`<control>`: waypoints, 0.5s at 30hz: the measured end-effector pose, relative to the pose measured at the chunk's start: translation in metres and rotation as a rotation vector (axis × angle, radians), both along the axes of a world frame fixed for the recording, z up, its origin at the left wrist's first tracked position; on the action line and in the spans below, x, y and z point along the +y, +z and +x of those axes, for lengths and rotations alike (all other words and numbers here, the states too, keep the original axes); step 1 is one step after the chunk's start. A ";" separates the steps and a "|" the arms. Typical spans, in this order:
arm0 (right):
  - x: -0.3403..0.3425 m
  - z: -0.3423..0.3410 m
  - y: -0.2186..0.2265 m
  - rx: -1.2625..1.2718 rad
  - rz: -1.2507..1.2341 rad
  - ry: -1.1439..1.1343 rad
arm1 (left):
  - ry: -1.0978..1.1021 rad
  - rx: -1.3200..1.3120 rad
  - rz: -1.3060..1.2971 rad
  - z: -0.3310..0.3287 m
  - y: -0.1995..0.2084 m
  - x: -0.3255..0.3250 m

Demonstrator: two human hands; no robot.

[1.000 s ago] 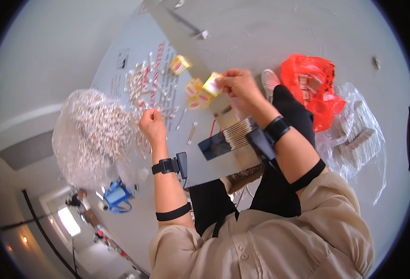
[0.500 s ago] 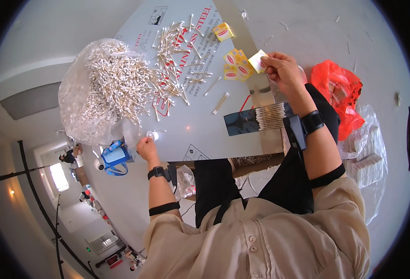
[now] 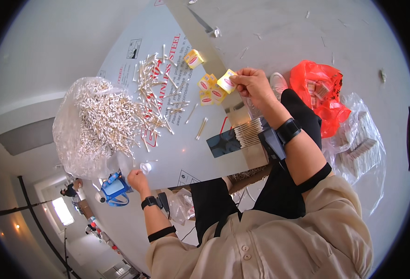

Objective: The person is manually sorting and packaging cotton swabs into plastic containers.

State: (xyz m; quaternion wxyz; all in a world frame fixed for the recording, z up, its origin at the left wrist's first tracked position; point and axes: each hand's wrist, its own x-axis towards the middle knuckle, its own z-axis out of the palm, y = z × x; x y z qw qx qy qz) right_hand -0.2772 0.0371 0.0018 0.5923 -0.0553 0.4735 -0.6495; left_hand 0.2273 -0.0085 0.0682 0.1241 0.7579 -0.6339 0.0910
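Note:
My right hand (image 3: 256, 86) pinches a small yellow-and-white printed card (image 3: 227, 81) between thumb and fingers, over the table's right edge. Just left of it lie several similar cards (image 3: 206, 83), and a small stack of yellow cards (image 3: 194, 59) sits farther off. My left hand (image 3: 138, 180) is closed at the near left edge of the table, beside a small round white object (image 3: 145, 168). Whatever its fingers hold, if anything, is hidden. Between my right forearm and the table, a row of cotton swabs (image 3: 248, 133) rests side by side on a dark strip (image 3: 222, 144).
A clear bag (image 3: 65, 125) heaped with cotton swabs (image 3: 103, 114) stands at the left, with loose swabs (image 3: 151, 83) spilling across the table (image 3: 177, 158). On the floor at right are a red bag (image 3: 307, 74) and a clear bag of packs (image 3: 361, 139). A blue container (image 3: 115, 188) stands left.
The whole view has shifted, so the table things appear lower and farther left. The card in my right hand now shows its yellow print more fully. My left hand remains beside the white object.

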 end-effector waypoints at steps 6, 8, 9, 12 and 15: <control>-0.009 0.015 0.020 0.054 -0.128 0.067 | -0.357 0.347 -0.022 -0.059 0.020 -0.035; 0.000 0.006 0.005 0.061 -0.114 0.016 | -0.096 0.966 0.342 -0.195 0.022 -0.028; -0.002 0.008 0.009 0.070 -0.141 0.032 | -0.291 0.937 0.472 -0.224 0.028 -0.032; -0.006 0.012 0.007 0.104 -0.147 0.028 | -0.496 1.057 0.617 -0.308 0.019 -0.031; -0.009 0.013 0.008 0.122 -0.127 0.010 | -0.524 1.131 0.808 -0.340 0.011 -0.036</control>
